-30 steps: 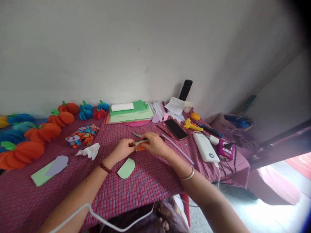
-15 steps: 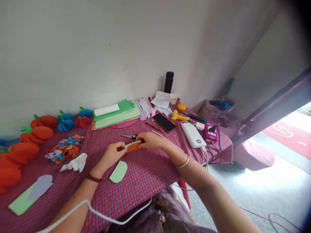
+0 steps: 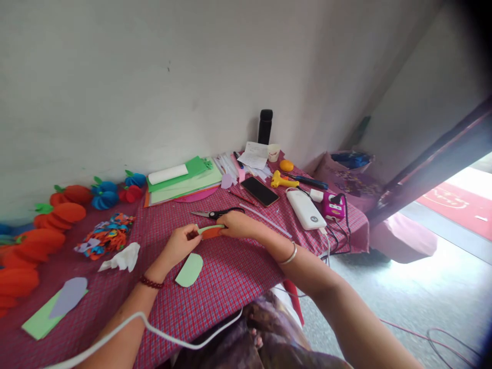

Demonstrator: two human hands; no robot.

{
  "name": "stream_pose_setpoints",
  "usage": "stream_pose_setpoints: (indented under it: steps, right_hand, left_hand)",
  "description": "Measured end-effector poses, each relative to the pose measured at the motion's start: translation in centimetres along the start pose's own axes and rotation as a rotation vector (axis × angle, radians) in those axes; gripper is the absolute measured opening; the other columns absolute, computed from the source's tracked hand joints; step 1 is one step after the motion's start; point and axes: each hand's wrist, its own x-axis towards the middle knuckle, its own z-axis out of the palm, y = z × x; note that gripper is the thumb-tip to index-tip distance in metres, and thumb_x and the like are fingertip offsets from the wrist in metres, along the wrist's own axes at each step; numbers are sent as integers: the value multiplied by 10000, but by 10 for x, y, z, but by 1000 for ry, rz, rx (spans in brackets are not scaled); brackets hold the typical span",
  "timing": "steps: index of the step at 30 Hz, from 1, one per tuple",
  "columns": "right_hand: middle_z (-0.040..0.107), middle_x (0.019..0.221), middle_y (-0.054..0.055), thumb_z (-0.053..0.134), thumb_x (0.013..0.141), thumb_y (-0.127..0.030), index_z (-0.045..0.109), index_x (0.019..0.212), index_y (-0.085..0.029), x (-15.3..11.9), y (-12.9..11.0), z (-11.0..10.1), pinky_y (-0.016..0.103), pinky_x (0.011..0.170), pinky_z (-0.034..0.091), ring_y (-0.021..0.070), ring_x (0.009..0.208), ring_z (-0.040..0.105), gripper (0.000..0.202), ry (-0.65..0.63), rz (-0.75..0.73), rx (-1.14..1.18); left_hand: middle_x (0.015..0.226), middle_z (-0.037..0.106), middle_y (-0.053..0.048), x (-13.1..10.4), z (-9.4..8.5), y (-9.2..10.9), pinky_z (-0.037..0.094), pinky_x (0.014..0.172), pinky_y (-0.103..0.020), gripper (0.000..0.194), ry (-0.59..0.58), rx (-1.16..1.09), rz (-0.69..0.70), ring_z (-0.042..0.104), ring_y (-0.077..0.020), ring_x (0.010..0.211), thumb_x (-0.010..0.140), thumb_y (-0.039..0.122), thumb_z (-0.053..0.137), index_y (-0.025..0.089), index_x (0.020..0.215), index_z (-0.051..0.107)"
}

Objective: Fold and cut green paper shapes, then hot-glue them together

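Between my two hands is a small piece of orange and light green paper [image 3: 211,233], green along its upper edge. My left hand [image 3: 182,243] pinches its left end, and my right hand [image 3: 235,224] grips its right end. Just beyond my fingers lie black-handled scissors [image 3: 215,213] with their blades pointing left. A light green paper cutout [image 3: 189,270] with a rounded end rests on the checked cloth below the held piece. More light green paper [image 3: 41,316] sits at the lower left, with a lilac cutout [image 3: 69,297] on top.
Paper pumpkins [image 3: 60,216] line the left side, near a heap of paper scraps [image 3: 107,237] and a crumpled tissue [image 3: 122,258]. Behind are coloured sheets [image 3: 184,185], a phone [image 3: 260,191] and a black bottle [image 3: 265,127]. A power bank [image 3: 306,209] stands right; a white cable [image 3: 169,345] crosses in front.
My right hand's fingers have shifted slightly along the paper's right end, and the scissors' handles are now more visible. The view has moved a little; the left hand keeps its pinch.
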Motion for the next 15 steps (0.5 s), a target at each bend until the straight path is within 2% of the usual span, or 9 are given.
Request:
stream_pose_setpoints:
  steps: [4,9,15]
  right_hand:
    - [696,827,74,565,830,-226,671,859,-152,0,-2,0,242,619,331,161,723,607,133,17,21,-12]
    - [692,864,89,551,843,-232,663,854,-148,0,-4,3,248,648,343,175,764,612,141,25,48,26]
    - [659,800,86,565,807,-189,650,783,-129,0,-3,5,259,634,333,170,722,571,107,33,95,216]
  left_hand:
    - [625,568,28,-1,0,1,361,561,-231,75,19,16,-2,508,-138,598,726,192,545,170,700,613]
    - [601,528,31,2,1,-1,319,557,-238,83,46,7,-4,481,-140,598,694,164,553,183,617,578]
    - [585,498,37,5,2,3,295,549,-239,109,80,-113,-38,449,-128,585,631,152,624,183,546,564]
